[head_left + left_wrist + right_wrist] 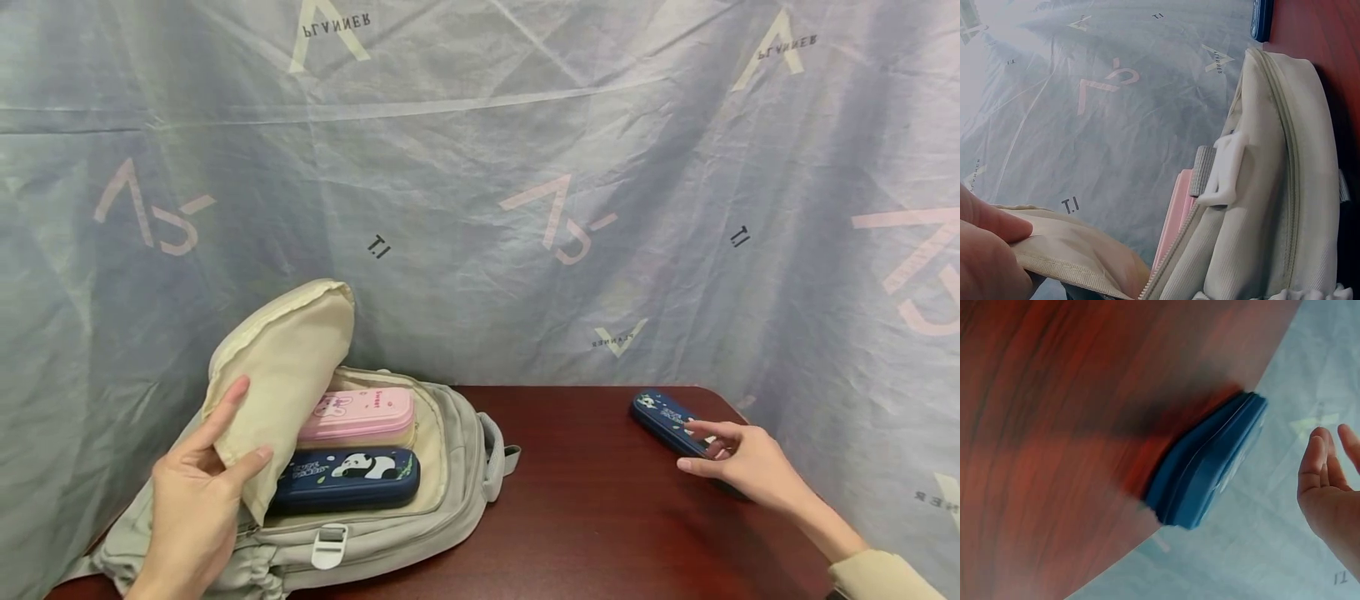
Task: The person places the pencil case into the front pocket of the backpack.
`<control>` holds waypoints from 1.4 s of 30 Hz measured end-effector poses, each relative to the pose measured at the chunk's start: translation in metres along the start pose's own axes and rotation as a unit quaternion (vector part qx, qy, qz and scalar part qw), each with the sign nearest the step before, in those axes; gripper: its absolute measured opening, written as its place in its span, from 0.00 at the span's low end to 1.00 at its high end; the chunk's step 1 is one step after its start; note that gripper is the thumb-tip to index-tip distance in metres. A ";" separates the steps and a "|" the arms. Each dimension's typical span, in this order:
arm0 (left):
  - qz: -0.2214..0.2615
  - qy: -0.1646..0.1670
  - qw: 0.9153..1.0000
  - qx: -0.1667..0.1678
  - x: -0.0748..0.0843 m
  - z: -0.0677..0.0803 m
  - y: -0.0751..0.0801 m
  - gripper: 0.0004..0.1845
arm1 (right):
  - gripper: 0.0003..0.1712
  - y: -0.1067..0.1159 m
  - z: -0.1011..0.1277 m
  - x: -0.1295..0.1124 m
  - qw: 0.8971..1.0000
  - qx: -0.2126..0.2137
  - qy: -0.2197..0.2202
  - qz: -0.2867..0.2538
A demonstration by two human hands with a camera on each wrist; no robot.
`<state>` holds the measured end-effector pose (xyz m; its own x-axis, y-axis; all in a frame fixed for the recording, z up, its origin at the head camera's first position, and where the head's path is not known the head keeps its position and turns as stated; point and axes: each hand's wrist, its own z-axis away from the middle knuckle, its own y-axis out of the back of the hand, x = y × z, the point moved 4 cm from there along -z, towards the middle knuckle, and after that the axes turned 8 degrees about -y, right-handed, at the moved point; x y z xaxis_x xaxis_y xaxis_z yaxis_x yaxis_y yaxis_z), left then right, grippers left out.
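Observation:
My left hand [197, 492] pinches the edge of the cream-lined flap [288, 367] of a pale grey backpack [468, 467] and holds it lifted. Inside the opened bag lie a pink pencil case [375, 412] with a bunny print and, in front of it, a navy pencil case with a panda [352, 487]; the flap hides their left ends. A second navy panda case [660, 412] lies on the table at the right. Over its near end is my right hand [757, 467], thumb and fingers spread. The right wrist view shows a gap between the fingers [1315, 456] and this case [1210, 462].
The backpack lies on the left of a dark red wooden table [570, 500]. A printed grey cloth [450, 167] hangs behind and along both sides. A white buckle [330, 546] sits on the bag's near side, and a grey loop handle [493, 458] sticks out at its right.

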<state>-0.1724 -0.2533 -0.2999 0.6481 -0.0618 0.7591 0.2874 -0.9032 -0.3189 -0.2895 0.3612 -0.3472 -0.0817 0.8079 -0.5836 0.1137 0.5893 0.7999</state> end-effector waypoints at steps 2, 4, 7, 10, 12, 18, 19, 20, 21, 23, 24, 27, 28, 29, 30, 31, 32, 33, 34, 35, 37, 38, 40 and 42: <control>-0.004 -0.001 1.000 -0.002 0.000 0.000 0.000 0.44 | 0.41 0.002 0.000 0.006 1.000 0.009 -0.006 0.012; -0.006 0.001 1.000 -0.004 0.000 0.000 0.000 0.44 | 0.41 0.005 0.000 0.012 1.000 0.019 -0.011 0.022; -0.015 0.005 1.000 -0.005 0.001 0.000 -0.001 0.44 | 0.42 0.008 -0.002 0.022 0.999 0.027 -0.018 0.034; -0.020 0.007 1.000 -0.005 0.001 0.000 -0.001 0.44 | 0.43 0.012 -0.004 0.030 0.998 0.037 -0.024 0.043; -0.018 0.006 1.000 -0.005 0.001 0.000 -0.001 0.44 | 0.43 0.014 -0.005 0.034 0.998 0.044 -0.025 0.046; -0.015 0.010 1.000 -0.007 0.000 0.000 -0.001 0.44 | 0.44 0.020 -0.005 0.044 0.996 0.053 -0.035 0.059; -0.015 0.011 1.000 -0.007 0.000 -0.001 -0.001 0.44 | 0.44 0.021 -0.005 0.046 0.996 0.053 -0.033 0.061; -0.015 0.011 1.000 -0.007 0.000 -0.001 -0.001 0.44 | 0.44 0.022 -0.005 0.048 0.996 0.055 -0.030 0.063; -0.015 0.011 1.000 -0.007 0.000 0.000 -0.001 0.44 | 0.44 0.023 -0.005 0.049 0.996 0.056 -0.026 0.064; -0.011 0.011 1.000 -0.007 -0.001 0.000 -0.001 0.44 | 0.43 0.024 -0.005 0.053 0.996 0.061 -0.020 0.069; -0.011 0.011 1.000 -0.007 -0.001 0.000 -0.001 0.44 | 0.44 0.024 -0.005 0.055 0.995 0.065 -0.017 0.072; -0.008 0.011 1.000 -0.008 -0.002 0.000 0.000 0.44 | 0.45 0.025 -0.005 0.059 0.994 0.066 -0.017 0.082; -0.007 0.010 1.000 -0.009 -0.002 0.000 0.000 0.44 | 0.46 0.025 -0.006 0.061 0.994 0.064 -0.019 0.085; -0.007 0.010 1.000 -0.009 -0.002 0.000 0.000 0.44 | 0.46 0.025 -0.006 0.063 0.994 0.062 -0.022 0.088; -0.008 0.010 1.000 -0.009 -0.003 0.000 0.000 0.44 | 0.47 0.025 -0.006 0.064 0.994 0.060 -0.023 0.090; -0.008 0.010 1.000 -0.009 -0.002 0.000 0.000 0.44 | 0.47 0.025 -0.006 0.065 0.994 0.055 -0.024 0.092; -0.009 0.010 1.000 -0.009 -0.002 0.000 0.000 0.44 | 0.47 0.025 -0.006 0.066 0.994 0.051 -0.024 0.093; -0.009 0.010 1.000 -0.010 -0.002 0.000 0.000 0.44 | 0.47 0.025 -0.007 0.067 0.994 0.046 -0.025 0.094; -0.010 0.011 1.000 -0.009 -0.002 0.000 0.000 0.44 | 0.48 0.025 -0.007 0.069 0.994 0.042 -0.027 0.093; -0.012 0.011 1.000 -0.009 -0.002 0.000 0.000 0.44 | 0.48 0.024 -0.007 0.070 0.995 0.037 -0.028 0.093; -0.017 0.013 1.000 -0.007 -0.002 0.000 0.000 0.44 | 0.49 0.023 -0.008 0.073 0.995 0.028 -0.023 0.092; -0.019 0.014 1.000 -0.007 -0.001 0.000 0.000 0.44 | 0.49 0.023 -0.009 0.074 0.995 0.025 -0.021 0.094; -0.022 0.016 1.000 -0.004 -0.001 0.000 0.000 0.44 | 0.49 0.023 -0.010 0.077 0.995 0.020 -0.014 0.096; -0.023 0.019 1.000 -0.003 -0.001 0.000 0.000 0.44 | 0.49 0.023 -0.011 0.079 0.995 0.013 -0.007 0.099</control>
<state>-0.1731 -0.2530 -0.3002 0.6079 -0.0361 0.7932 0.3112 -0.9082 -0.2798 -0.3046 0.4386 -0.3736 -0.0415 0.9082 -0.4165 0.1525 0.4178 0.8957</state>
